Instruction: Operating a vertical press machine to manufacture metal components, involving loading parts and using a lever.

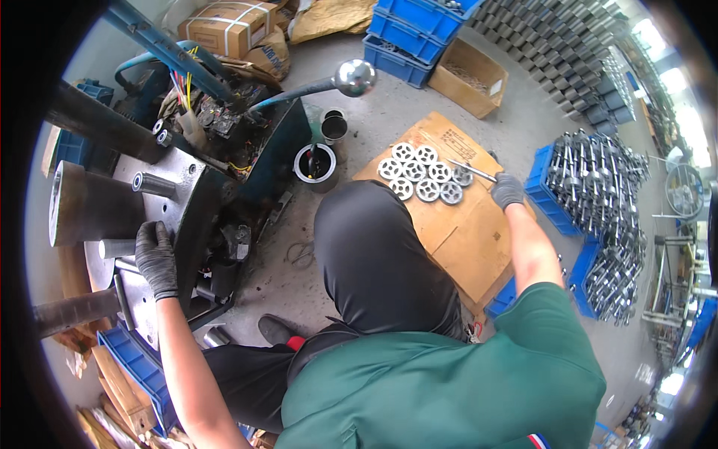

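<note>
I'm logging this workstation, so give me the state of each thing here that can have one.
Left hand: gloved, resting on the grey machine plate.
Right hand: gloved, gripping a thin metal rod.
Round metal discs: lying flat, clustered on cardboard sheet.
Small black pot: upright, open.
Blue crate: filled with metal shafts.

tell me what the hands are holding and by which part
The right hand grips a thin metal rod by its near end, over the metal discs. The left hand rests on the machine's steel plate, gripping nothing.
</note>
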### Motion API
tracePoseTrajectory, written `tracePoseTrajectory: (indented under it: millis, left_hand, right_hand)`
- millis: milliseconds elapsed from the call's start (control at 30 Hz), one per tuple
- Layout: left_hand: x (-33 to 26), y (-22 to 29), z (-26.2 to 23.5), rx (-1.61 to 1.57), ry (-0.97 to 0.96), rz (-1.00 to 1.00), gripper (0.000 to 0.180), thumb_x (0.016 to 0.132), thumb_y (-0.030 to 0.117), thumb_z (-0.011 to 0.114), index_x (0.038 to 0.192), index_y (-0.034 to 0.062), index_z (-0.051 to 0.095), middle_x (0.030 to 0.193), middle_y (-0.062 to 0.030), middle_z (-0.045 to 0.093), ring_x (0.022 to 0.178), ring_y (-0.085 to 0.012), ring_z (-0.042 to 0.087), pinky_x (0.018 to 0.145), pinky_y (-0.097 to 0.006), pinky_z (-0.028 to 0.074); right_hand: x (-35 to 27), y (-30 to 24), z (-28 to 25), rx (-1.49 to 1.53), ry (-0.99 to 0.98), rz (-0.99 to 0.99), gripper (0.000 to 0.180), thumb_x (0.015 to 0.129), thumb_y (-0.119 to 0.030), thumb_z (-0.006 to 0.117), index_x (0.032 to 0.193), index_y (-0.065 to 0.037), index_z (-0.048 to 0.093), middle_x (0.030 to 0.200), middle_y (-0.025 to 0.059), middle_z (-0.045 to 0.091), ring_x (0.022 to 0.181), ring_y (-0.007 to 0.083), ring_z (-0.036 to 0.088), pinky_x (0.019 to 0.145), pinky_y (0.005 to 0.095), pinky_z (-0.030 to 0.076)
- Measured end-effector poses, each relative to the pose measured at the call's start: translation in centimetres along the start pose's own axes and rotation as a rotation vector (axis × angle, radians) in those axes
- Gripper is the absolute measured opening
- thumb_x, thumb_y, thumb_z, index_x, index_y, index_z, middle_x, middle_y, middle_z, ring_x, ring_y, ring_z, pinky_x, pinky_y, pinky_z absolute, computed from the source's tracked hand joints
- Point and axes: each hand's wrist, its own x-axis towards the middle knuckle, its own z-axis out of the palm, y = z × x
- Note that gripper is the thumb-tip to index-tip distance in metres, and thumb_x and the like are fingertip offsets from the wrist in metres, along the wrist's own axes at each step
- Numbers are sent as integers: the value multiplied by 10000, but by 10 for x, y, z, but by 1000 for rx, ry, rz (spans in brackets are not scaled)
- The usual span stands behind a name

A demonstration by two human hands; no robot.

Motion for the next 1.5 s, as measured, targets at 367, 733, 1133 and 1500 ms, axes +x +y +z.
tracePoseTrajectory:
  millis: [367, 733, 1133, 1500]
  left_hand:
    - [-2, 5, -2, -15, -4, -64, 258, 1044, 259, 643, 1147, 23, 666, 998, -151, 737, 883, -249, 705, 844, -392, 553]
    - [1, -12, 6, -3, 19, -54, 273, 1038, 258, 647, 1155, 12, 664, 1035, -159, 734, 921, -283, 704, 875, -404, 547]
    - [-1, -8, 5, -161, -32, -119, 245, 1047, 226, 646, 1146, 1, 654, 1001, -125, 719, 873, -191, 677, 821, -363, 561]
    - [0, -11, 6, -200, -31, -144, 231, 1044, 212, 648, 1153, 9, 655, 1009, -126, 718, 887, -188, 672, 832, -359, 554]
  right_hand:
    - [-126, -1, 167, 878, -109, 548, 206, 869, -191, 672, 984, -24, 704, 789, 144, 708, 693, 268, 683, 665, 383, 558]
    - [-5, -68, 117, 666, -327, 872, 764, 929, -522, 672, 1453, 5, 496, 1408, 298, 605, 1308, 394, 609, 1106, 441, 467]
    - [25, -29, 209, 882, -402, 992, 718, 968, -467, 599, 1418, 89, 529, 1454, 281, 576, 1345, 342, 591, 1110, 412, 466]
    - [8, -44, 155, 1554, -373, 1051, 292, 1031, -304, 584, 1181, -61, 647, 919, 128, 732, 716, 257, 733, 598, 422, 621]
